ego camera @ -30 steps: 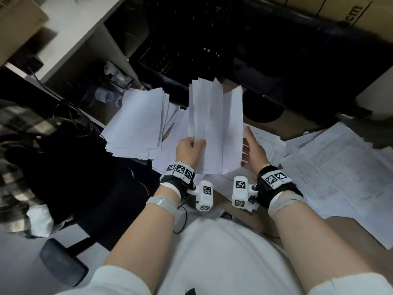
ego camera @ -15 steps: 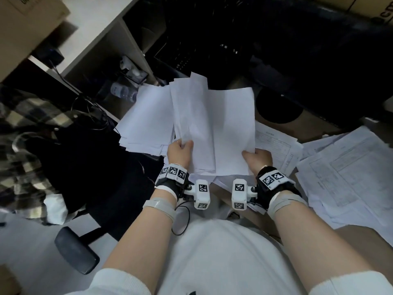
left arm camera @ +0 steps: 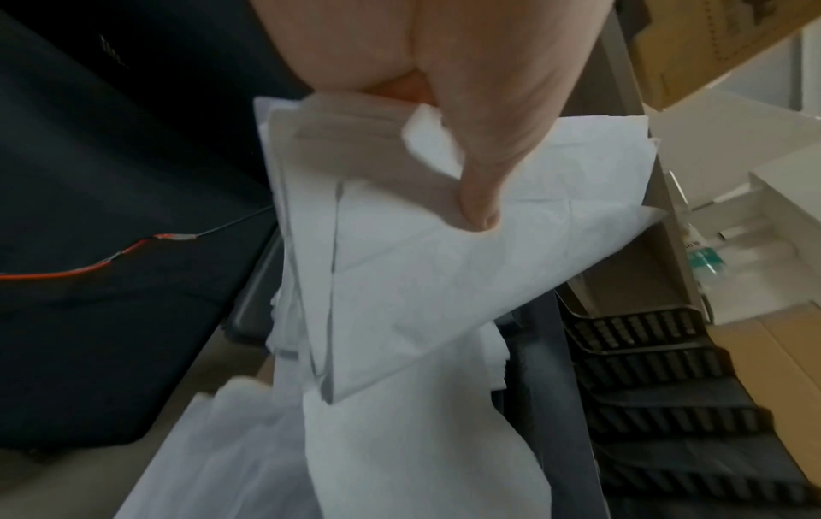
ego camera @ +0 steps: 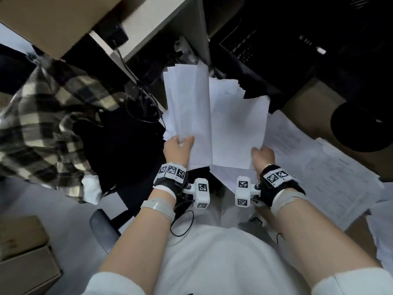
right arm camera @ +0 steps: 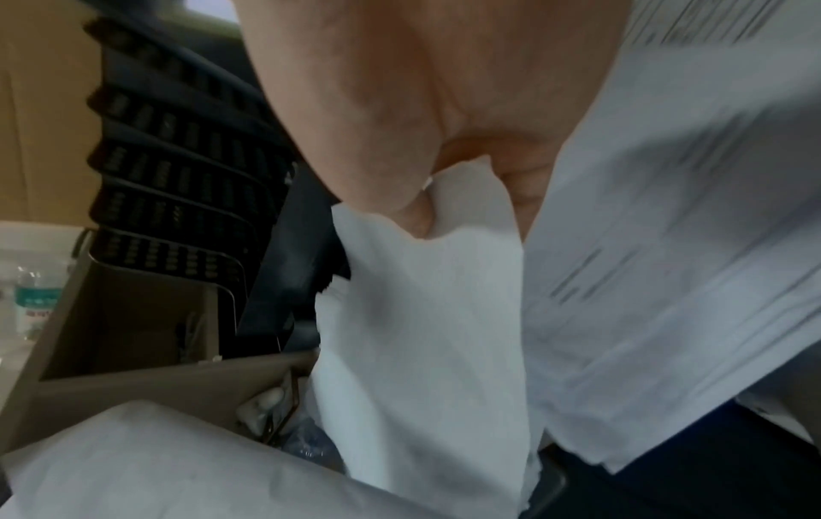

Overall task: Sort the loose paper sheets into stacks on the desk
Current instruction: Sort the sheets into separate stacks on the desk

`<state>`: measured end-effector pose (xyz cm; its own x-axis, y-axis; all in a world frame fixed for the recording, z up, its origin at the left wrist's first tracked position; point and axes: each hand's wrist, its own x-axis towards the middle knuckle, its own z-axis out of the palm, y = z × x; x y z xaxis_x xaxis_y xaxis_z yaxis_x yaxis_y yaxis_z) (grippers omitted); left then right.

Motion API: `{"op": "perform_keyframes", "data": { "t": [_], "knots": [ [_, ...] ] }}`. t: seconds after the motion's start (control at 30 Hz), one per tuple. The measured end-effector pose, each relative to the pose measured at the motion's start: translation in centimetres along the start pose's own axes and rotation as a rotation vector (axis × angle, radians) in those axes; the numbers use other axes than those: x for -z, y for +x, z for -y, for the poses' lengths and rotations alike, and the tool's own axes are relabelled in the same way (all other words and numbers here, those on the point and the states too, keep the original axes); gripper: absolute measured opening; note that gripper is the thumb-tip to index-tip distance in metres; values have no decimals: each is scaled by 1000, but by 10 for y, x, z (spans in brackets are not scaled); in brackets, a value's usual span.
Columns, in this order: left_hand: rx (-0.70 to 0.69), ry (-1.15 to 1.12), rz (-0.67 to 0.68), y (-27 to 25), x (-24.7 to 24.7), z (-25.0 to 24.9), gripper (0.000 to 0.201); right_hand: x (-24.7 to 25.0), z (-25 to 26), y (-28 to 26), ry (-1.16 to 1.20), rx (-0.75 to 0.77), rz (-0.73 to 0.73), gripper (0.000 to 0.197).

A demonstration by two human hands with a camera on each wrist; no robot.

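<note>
My left hand [ego camera: 178,145] grips a bundle of blank white sheets [ego camera: 187,107] by its near edge, thumb on top; the left wrist view shows that thumb [left arm camera: 479,196] pinching the bundle of sheets [left arm camera: 400,281]. My right hand [ego camera: 261,155] pinches the near right corner of a separate white sheet [ego camera: 238,130] that lies beside and partly under the bundle. In the right wrist view my right hand's fingers [right arm camera: 400,196] pinch that white sheet [right arm camera: 422,333]. A stack of blank sheets [ego camera: 225,88] shows behind the held paper. Printed sheets [ego camera: 319,165] lie spread on the desk to the right.
A black chair with a plaid shirt [ego camera: 42,116] stands at left. Shelving [ego camera: 153,28] with a bottle and cables is behind the papers. A black round object [ego camera: 365,126] sits at far right on the wooden desk [ego camera: 306,103]. Cardboard boxes [ego camera: 23,256] are on the floor.
The head view has swung left and down. The held bundle and the right-hand sheet have lowered and spread apart sideways; both hands keep their grips.
</note>
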<state>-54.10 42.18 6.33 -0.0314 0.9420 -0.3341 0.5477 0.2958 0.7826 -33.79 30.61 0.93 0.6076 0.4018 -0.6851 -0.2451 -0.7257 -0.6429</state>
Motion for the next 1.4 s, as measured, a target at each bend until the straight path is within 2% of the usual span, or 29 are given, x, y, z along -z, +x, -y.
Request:
{"op": "perform_keyframes", "data": {
  "t": [0.1, 0.17, 0.27, 0.3, 0.33, 0.4, 0.5, 0.67, 0.8, 0.9, 1.0, 1.07, 1.13, 1.2, 1.23, 1.27, 1.3, 1.37, 1.4],
  "knots": [
    [69, -88, 18, 26, 18, 0, 21, -41, 27, 8, 30, 20, 21, 23],
    [90, -114, 42, 37, 25, -2, 22, -65, 43, 12, 36, 8, 90, 23],
    [108, -79, 54, 50, 29, 3, 23, -90, 42, 35, 24, -20, 107, 55],
    [120, -73, 58, 53, 29, 5, 23, -93, 37, 43, 13, -15, 76, 56],
    [133, -76, 66, 56, 29, 7, 23, -93, 42, 38, -17, -13, 53, 47],
    [150, -82, 86, 59, 27, 11, 26, -88, 54, 26, -102, -10, 19, 8],
    [133, -73, 110, 60, 26, 11, 31, -90, 56, 24, -146, 16, 42, 26],
    [97, -56, 128, 62, 29, 10, 29, -105, 57, 27, -156, 47, 129, 24],
    [110, -46, 108, 63, 32, 13, 24, -114, 56, 31, -133, 57, 155, 9],
    [113, -41, 106, 63, 32, 14, 22, -110, 62, 25, 29, -38, 53, 52],
    [113, -17, 119, 66, 29, 21, 45, -101, 64, 18, 55, 9, 8, 62],
    [93, 27, 135, 64, 23, 19, 58, -98, 63, 14, 36, 75, 80, 60],
    [79, 43, 180, 62, 19, 20, 58, -98, 66, 4, 86, 19, 247, 60],
    [72, 57, 206, 60, 16, 21, 55, -98, 69, -2, 97, -59, 370, 73],
    [67, 57, 216, 60, 15, 22, 54, -97, 69, -2, 77, -74, 379, 84],
    [62, 59, 223, 61, 14, 23, 54, -96, 69, -2, 56, -70, 370, 87],
    [55, 65, 230, 62, 15, 24, 54, -95, 64, 2, 50, -65, 356, 76],
    [44, 75, 238, 65, 17, 27, 53, -95, 54, 7, 53, -33, 273, 28],
    [41, 73, 235, 67, 18, 29, 52, -94, 50, 7, 11, -7, 202, 13]
  ]
}}
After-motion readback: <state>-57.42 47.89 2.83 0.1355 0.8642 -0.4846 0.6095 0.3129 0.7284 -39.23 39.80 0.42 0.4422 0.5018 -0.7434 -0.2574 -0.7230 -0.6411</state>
